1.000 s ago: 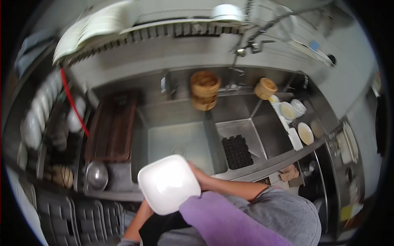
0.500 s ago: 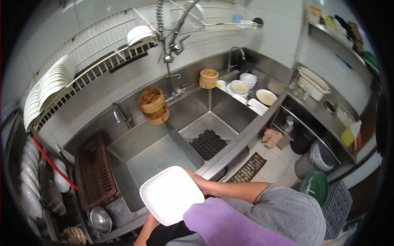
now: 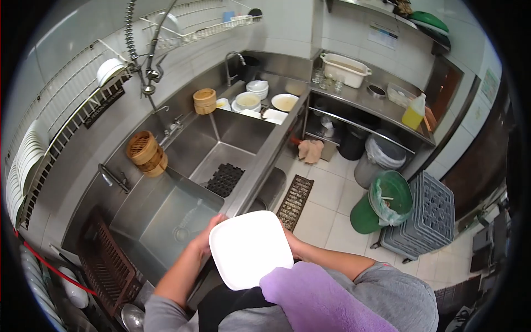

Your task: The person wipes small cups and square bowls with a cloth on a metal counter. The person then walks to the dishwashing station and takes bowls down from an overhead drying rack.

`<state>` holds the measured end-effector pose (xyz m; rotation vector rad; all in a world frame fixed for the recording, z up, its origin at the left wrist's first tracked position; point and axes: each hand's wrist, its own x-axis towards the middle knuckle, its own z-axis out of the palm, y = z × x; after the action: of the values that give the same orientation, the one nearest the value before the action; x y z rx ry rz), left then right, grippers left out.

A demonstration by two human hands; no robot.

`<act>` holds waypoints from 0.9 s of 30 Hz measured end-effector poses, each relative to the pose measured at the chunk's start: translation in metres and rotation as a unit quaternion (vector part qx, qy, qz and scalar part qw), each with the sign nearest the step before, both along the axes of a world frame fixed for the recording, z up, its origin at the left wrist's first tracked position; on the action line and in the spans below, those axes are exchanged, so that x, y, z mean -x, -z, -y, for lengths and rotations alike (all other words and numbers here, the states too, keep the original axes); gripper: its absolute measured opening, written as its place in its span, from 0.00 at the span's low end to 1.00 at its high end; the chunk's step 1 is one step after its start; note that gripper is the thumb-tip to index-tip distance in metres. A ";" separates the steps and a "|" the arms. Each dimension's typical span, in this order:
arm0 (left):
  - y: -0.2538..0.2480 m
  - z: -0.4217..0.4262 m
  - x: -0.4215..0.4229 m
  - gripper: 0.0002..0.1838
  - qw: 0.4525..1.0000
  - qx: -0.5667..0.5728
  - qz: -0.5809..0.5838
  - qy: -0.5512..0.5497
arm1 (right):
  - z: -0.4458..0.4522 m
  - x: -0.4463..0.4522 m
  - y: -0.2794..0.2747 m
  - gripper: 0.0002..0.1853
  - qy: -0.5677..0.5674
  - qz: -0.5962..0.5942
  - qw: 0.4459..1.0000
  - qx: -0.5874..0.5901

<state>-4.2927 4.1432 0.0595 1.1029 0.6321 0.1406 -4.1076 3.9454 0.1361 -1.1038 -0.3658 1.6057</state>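
Observation:
A white square plate (image 3: 250, 249) with rounded corners is held in front of my body, near the front edge of the sink. My left hand (image 3: 208, 234) grips its left edge, with part of the fingers behind it. At the opposite edge is my right hand (image 3: 292, 244), mostly hidden by the plate. A purple cloth (image 3: 323, 296) hangs down my front, its end overlapping the plate's lower right corner. Left of the plate lies the left sink basin (image 3: 160, 213), with some water in its bottom.
Bamboo steamers (image 3: 147, 154) stand behind the basins. Used bowls and plates (image 3: 249, 102) sit at the far counter. A brown dish rack (image 3: 108, 265) is at left. On the floor to the right are a green bin (image 3: 362, 213), stacked grey crates (image 3: 423, 216) and a drain grate (image 3: 296, 203).
My view has swung to the right, bringing the green bin and crates further in. The plate is now slightly farther right against my body, and my left hand shows at its left edge.

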 end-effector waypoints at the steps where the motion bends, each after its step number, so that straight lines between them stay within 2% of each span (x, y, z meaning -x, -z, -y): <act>1: -0.026 0.000 -0.017 0.39 0.997 -0.029 -0.054 0.047 | 0.006 -0.007 0.002 0.42 0.002 -0.002 1.000 -0.021; 2: -0.056 -0.002 -0.040 0.40 0.988 -0.060 -0.108 0.094 | 0.011 -0.012 0.001 0.42 0.008 -0.007 1.000 -0.019; 3: -0.068 -0.011 -0.065 0.40 0.987 -0.060 -0.114 0.100 | 0.014 -0.018 0.000 0.41 0.012 -0.014 1.000 -0.026; 5: -0.084 -0.024 -0.117 0.44 0.918 -0.078 -0.198 0.334 | 0.017 -0.032 -0.005 0.39 0.022 -0.001 0.999 -0.040; 6: -0.084 -0.021 -0.140 0.44 0.916 -0.082 -0.198 0.338 | 0.017 -0.041 -0.003 0.39 0.027 -0.001 0.999 -0.043; 8: -0.086 -0.007 -0.192 0.46 0.853 -0.098 -0.243 0.451 | 0.016 -0.063 0.001 0.38 0.026 -0.037 0.998 -0.043; 9: -0.120 0.016 -0.208 0.44 0.822 -0.126 -0.230 0.506 | 0.018 -0.072 -0.006 0.36 0.046 -0.008 0.998 -0.035; 10: -0.119 0.018 -0.225 0.44 0.822 -0.130 -0.229 0.506 | 0.017 -0.086 -0.004 0.36 0.047 -0.005 0.998 -0.038; 12: -0.104 0.016 -0.253 0.40 0.856 -0.015 -0.250 0.453 | 0.013 -0.112 0.011 0.35 0.063 -0.002 0.997 -0.045; 13: -0.082 0.006 -0.269 0.36 0.858 0.037 -0.256 0.444 | 0.010 -0.130 0.028 0.40 0.041 0.009 0.997 -0.068; 16: -0.095 0.014 -0.302 0.31 0.878 0.067 -0.264 0.393 | 0.003 -0.167 0.047 0.40 0.079 0.058 0.994 -0.038; 20: -0.090 0.006 -0.334 0.30 0.881 0.121 -0.260 0.376 | -0.005 -0.209 0.056 0.37 0.045 0.110 0.992 -0.054; 22: -0.085 -0.004 -0.342 0.30 0.879 0.152 -0.255 0.374 | -0.019 -0.221 0.056 0.40 0.057 0.092 0.992 -0.071; 24: -0.083 -0.018 -0.350 0.30 0.876 0.174 -0.254 0.370 | -0.032 -0.234 0.052 0.33 0.041 0.076 0.996 -0.035; 27: -0.082 -0.049 -0.364 0.29 0.872 0.203 -0.255 0.366 | -0.069 -0.256 0.077 0.34 0.012 0.063 0.996 -0.062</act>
<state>-3.9290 4.1924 0.1420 0.8952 0.6257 -0.9324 -3.8514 4.0148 0.0594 -1.1114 -0.5271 1.4762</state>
